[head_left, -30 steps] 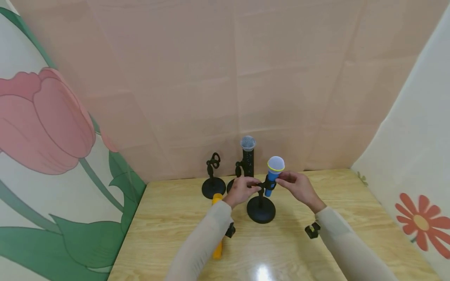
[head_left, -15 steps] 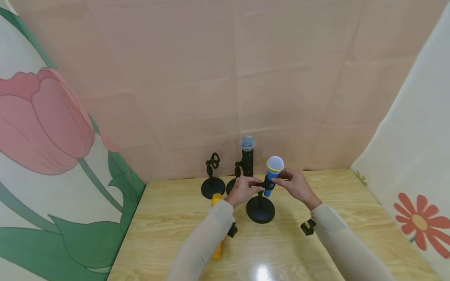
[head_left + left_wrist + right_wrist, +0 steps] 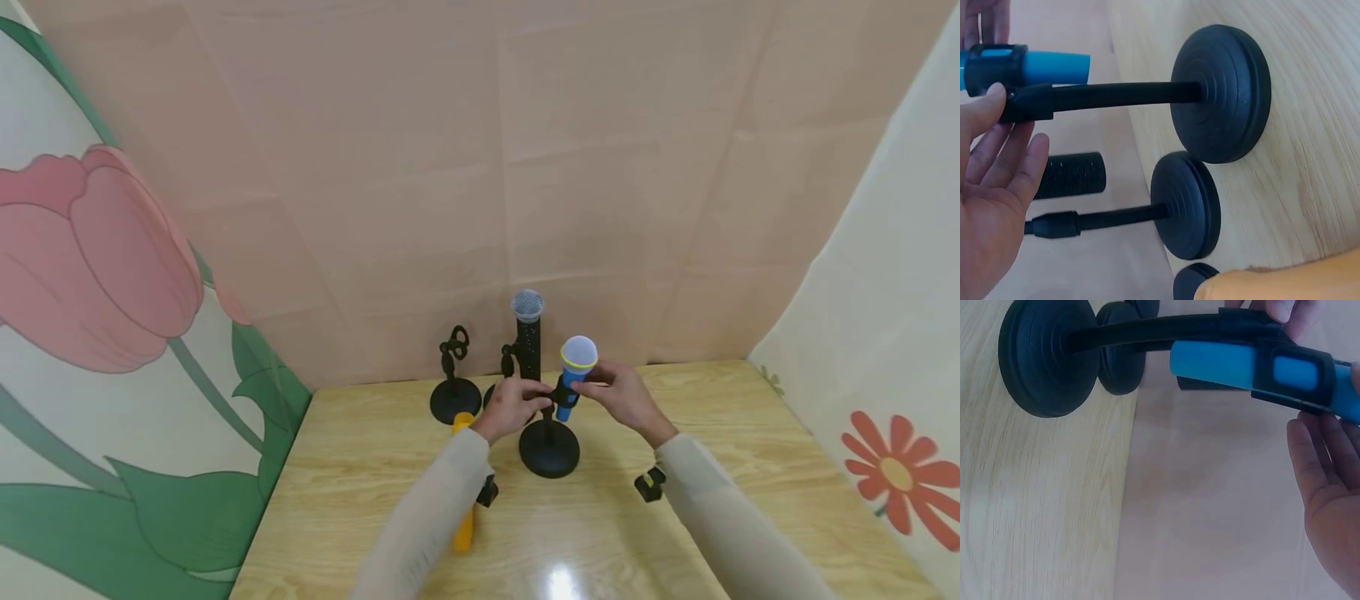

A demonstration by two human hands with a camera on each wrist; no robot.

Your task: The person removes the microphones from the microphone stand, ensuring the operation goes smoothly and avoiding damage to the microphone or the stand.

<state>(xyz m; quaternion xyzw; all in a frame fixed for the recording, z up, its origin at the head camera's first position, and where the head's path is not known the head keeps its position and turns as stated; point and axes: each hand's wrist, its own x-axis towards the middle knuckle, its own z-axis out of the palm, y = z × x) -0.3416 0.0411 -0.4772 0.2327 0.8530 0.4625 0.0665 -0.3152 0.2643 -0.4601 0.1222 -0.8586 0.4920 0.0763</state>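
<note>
A toy microphone [image 3: 578,357] with a blue body, white head and yellow ring sits tilted in the black clip [image 3: 1264,370] of a small round-based stand [image 3: 549,450]. My left hand [image 3: 512,408] pinches the stand's upper joint, thumb on one side and fingers on the other, as the left wrist view shows. On the opposite side, my right hand [image 3: 628,402] pinches the blue body by the clip, fingertips close under it. The microphone's head falls outside both wrist views. Part of the clip is hidden behind fingers in the head view.
Behind my left hand, a black microphone with a silver head [image 3: 528,307] stands in a second stand. A third stand [image 3: 455,402] with an unfilled ring clip is farther left. An orange-yellow object [image 3: 463,533] lies partly under my left forearm. A beige cloth hangs behind the table [image 3: 337,492].
The stand with the blue microphone has shifted slightly left on the table. Both hands moved left with it, keeping their hold. The other stands stay in place.
</note>
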